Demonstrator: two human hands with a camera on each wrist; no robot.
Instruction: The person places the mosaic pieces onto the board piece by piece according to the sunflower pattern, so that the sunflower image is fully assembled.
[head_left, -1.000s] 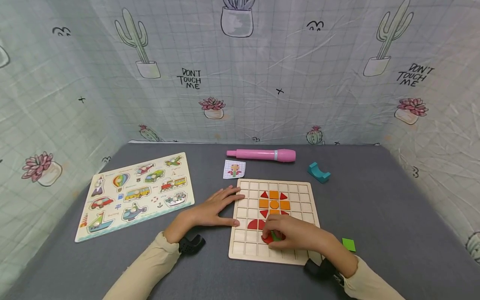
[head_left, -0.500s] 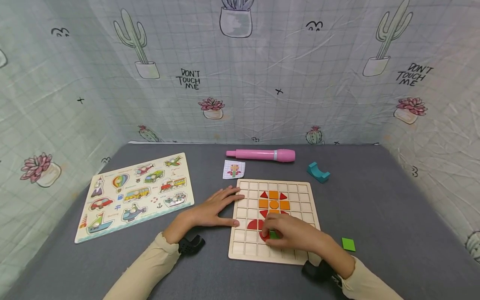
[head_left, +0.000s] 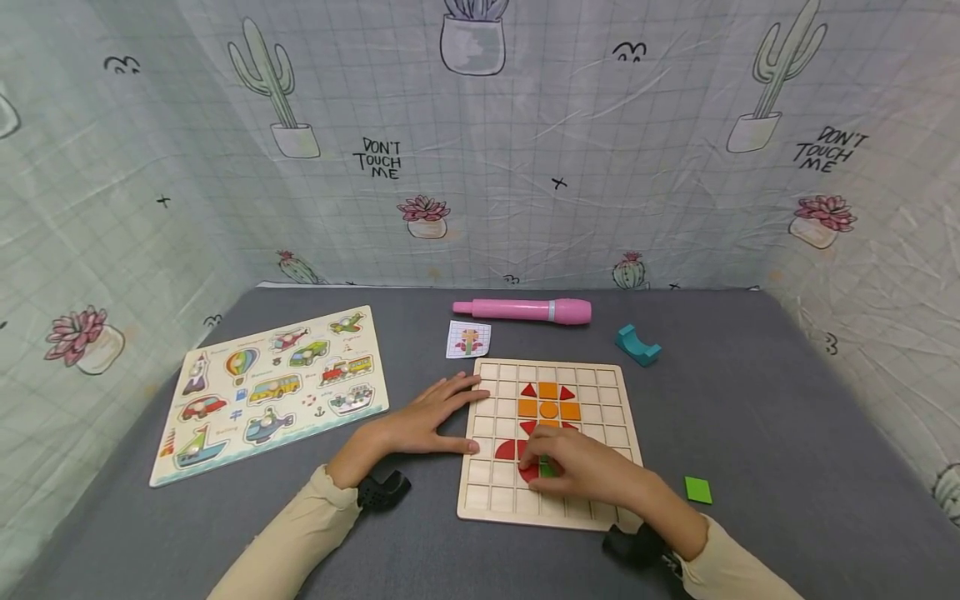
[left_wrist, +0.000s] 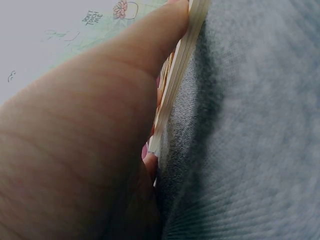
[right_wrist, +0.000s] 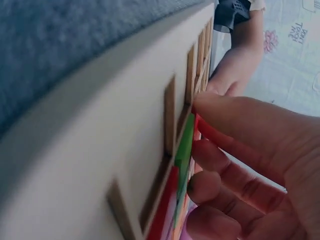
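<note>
In the head view my left hand [head_left: 427,422] lies with fingers spread along the left edge of a wooden grid board [head_left: 480,500]; thumb and fingertips touch its rim. Over the board's lower middle, my right hand [head_left: 588,469] pinches a red rounded tile [head_left: 528,473] between thumb and fingers. That tile sits at a grid cell beside a green tile [head_left: 547,468], partly covered by the hand. Above are a red quarter-circle tile [head_left: 506,450], orange square tiles [head_left: 570,411], an orange round tile [head_left: 548,409] and small red triangles [head_left: 528,390]. The right wrist view shows the curled fingers close over the board.
A green square tile [head_left: 697,490] lies right of the board. Behind it are a pattern card [head_left: 468,339], a pink microphone-shaped toy [head_left: 521,311] and a teal curved block [head_left: 637,345]. A vehicle picture puzzle [head_left: 273,392] lies at the left on the grey table [head_left: 750,400].
My right hand has shifted slightly left, and the red tile has turned and settled toward its cell beside the green tile. My left hand has stayed in place.
</note>
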